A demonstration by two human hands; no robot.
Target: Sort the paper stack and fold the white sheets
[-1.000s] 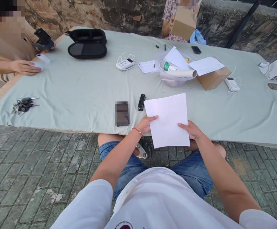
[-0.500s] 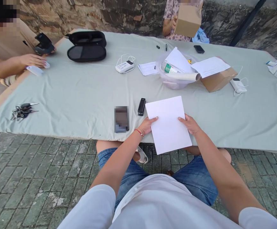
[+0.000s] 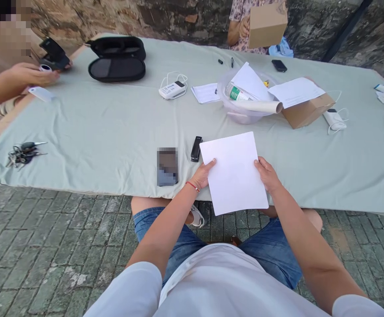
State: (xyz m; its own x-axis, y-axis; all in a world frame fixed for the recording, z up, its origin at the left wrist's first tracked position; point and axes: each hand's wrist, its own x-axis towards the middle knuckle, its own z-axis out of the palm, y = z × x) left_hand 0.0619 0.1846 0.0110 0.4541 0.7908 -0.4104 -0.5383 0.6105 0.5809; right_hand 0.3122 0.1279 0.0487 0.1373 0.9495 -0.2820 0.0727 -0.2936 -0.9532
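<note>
**White paper (image 3: 234,180): two-hand grip**

The paper extends over the table's (image 3: 112,145) near edge. Left hand (image 3: 205,173) and right hand (image 3: 267,174) grasp its opposite side edges, thumbs on top. Black stapler (image 3: 196,149): just beyond left hand. Plastic basin (image 3: 243,117): farther back.

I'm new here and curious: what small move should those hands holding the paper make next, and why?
I'd guess the left hand and right hand should ease the white paper forward over the table: they hold its opposite sides, and its near end juts past the table's edge.
</note>
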